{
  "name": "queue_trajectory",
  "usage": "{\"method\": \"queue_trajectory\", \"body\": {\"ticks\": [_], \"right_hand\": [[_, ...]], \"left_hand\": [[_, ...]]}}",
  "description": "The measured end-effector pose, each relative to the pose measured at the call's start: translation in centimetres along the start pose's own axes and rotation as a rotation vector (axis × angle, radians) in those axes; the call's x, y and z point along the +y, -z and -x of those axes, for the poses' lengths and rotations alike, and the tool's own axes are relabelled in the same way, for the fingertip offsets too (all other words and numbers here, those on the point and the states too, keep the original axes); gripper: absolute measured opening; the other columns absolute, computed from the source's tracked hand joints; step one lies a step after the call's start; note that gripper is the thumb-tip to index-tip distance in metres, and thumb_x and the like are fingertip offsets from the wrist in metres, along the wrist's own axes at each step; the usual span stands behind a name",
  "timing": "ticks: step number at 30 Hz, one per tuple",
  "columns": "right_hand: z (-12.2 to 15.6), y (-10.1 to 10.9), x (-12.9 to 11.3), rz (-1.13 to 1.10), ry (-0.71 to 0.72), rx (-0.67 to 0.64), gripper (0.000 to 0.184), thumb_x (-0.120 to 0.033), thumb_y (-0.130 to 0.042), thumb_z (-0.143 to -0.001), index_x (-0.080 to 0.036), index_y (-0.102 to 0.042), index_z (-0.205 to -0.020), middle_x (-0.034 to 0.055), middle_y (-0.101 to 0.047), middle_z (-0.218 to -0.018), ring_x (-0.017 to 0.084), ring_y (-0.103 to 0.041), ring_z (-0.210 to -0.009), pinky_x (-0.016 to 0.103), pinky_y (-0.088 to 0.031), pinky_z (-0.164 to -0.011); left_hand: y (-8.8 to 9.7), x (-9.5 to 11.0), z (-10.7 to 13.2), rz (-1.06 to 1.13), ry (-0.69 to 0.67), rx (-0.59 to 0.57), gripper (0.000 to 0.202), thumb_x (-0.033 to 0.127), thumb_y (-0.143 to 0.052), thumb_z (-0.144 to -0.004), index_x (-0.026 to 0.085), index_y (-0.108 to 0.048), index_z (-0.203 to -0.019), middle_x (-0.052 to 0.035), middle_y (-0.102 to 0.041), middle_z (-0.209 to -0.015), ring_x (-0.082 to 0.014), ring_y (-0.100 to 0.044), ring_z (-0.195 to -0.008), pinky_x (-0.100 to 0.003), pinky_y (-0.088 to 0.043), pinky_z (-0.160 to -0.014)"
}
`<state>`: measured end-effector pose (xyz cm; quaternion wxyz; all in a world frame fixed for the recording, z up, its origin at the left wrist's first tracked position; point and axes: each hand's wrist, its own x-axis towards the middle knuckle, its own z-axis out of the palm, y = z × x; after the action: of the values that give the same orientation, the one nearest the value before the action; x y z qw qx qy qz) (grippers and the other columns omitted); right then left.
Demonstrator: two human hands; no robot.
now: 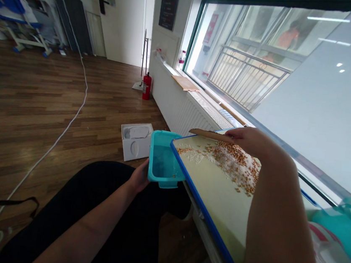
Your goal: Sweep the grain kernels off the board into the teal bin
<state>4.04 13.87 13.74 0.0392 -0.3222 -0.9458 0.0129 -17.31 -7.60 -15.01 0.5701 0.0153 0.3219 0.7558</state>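
My left hand grips the side of a teal plastic container and holds it against the left end of the table, just below the blue edge. A few kernels lie in its bottom. With my right hand I hold a flat piece of cardboard on edge over the table's far side. Beside it spreads a heap of orange corn kernels mixed with white grains, trailing toward the container. My right forearm hides part of the heap and of the tabletop.
A red fire extinguisher stands on the floor by the radiator. An open white box lies near the container. A teal lid or tub and a red-and-white bag sit at right. A white cable crosses the floor.
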Motion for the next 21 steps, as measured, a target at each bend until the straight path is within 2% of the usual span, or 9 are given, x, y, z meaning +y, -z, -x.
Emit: {"method": "queue_trajectory", "body": {"ticks": [3,7,14,21], "right_hand": [[0.2,0.6,-0.9,0.024,-0.009,-0.113,0.032,-0.028,-0.052,-0.081,-0.03,-0.078,-0.099,-0.0015,-0.073,-0.082,0.015,-0.06,-0.071,0.03,-0.045,-0.07],[0.5,1.1,-1.9,0.055,-0.001,-0.101,0.033,-0.026,-0.052,-0.08,-0.03,-0.077,-0.1,-0.0027,-0.073,-0.082,0.014,-0.06,-0.07,0.029,-0.044,-0.068],[0.8,1.3,-2.6,0.045,0.004,-0.1,0.03,-0.026,-0.054,-0.078,-0.031,-0.078,-0.096,-0.0036,-0.075,-0.084,0.015,-0.062,-0.073,0.029,-0.045,-0.069],[1.8,2.5,-4.3,0.051,-0.019,-0.155,0.032,-0.024,-0.052,-0.08,-0.027,-0.077,-0.101,-0.0006,-0.076,-0.089,0.016,-0.064,-0.078,0.032,-0.046,-0.074]], "left_hand": [[-0.3,0.0,0.1,-0.009,0.002,-0.002,0.031,0.025,-0.047,-0.097,0.015,-0.071,-0.112,-0.0059,-0.078,-0.089,-0.0224,-0.072,-0.096,-0.035,-0.049,-0.101],[-0.5,0.0,0.1,-0.015,-0.006,-0.007,0.032,0.026,-0.047,-0.097,0.014,-0.071,-0.114,-0.0069,-0.078,-0.094,-0.0228,-0.072,-0.097,-0.036,-0.05,-0.101],[0.3,-0.3,-0.4,0.025,0.007,-0.041,0.032,0.026,-0.05,-0.095,0.013,-0.068,-0.119,-0.0084,-0.078,-0.102,-0.0237,-0.072,-0.1,-0.037,-0.049,-0.103],[-0.1,-0.2,-0.1,0.009,-0.009,-0.042,0.031,0.026,-0.05,-0.096,0.011,-0.069,-0.116,-0.0088,-0.078,-0.098,-0.0235,-0.072,-0.099,-0.036,-0.048,-0.103]]}}
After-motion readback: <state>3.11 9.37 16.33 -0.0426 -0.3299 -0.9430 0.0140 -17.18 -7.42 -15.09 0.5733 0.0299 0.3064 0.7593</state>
